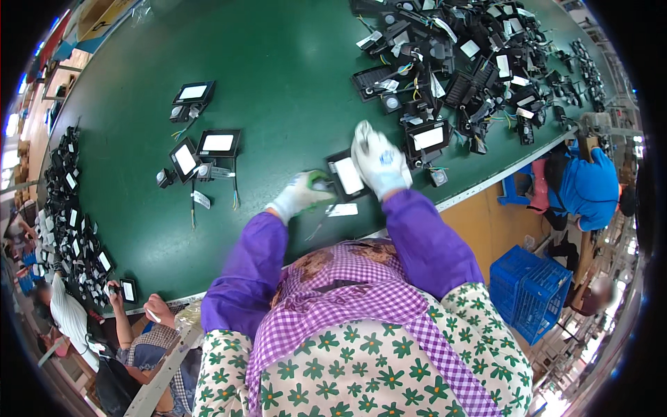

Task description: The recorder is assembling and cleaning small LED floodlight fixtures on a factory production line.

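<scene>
A small black floodlight with a white panel lies on the green table in front of me. My left hand, in a white and green glove, is closed round the dark rounded part at the lamp's left side. Over the lamp's upper right edge is my right hand, gloved in white, its fingers bent together. Whether a white cloth or only glove fabric shows at its fingertips I cannot make out. A white label and a thin cable lie just below the lamp.
A big heap of black floodlights with wires covers the far right. Several lamps lie left of my hands, and another long pile lines the left edge. A co-worker's hand is at lower left. Blue crates stand right, below the table.
</scene>
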{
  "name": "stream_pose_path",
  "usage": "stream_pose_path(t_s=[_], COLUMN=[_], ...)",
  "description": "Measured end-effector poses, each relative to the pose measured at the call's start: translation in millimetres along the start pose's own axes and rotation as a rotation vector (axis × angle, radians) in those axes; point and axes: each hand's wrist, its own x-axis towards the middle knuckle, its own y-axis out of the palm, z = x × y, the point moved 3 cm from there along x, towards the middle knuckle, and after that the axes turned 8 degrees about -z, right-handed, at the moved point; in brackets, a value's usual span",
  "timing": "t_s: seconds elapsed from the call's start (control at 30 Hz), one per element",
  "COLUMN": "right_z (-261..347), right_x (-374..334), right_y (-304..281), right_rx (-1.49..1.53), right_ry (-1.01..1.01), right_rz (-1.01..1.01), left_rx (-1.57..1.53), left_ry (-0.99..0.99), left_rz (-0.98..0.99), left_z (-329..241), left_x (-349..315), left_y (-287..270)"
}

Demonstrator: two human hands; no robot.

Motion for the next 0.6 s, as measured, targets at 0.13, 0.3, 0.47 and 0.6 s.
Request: stream_pose_path(t_s=[0.13,0.3,0.47,0.6], right_z=[-43.1,-66.8,-87.2,-79.3], right_x=[-70.9,-96.0,-93.9,-86.9], right_y=[-22.4,-52.8,-44.5,-50.4], right_rx=[-0.091,0.043,0.292,0.224], right_ry=[0.202,0.466,0.613,0.597], right_rz=[0.228,0.207,0.099,0.119], left_rx=[-0.314,-0.153,0.862,0.952], left_ry=[-0.124,-0.336,-0.174,0.325], left_rz=[-0.159,-0.383,-0.818,-1.202], left_z=[26.7,73.5,63.7,-82.2], left_x=[-24.6,-74.6,-107.4,-72.7], left_y=[-71.7,-192.9,-230.7,-151.5])
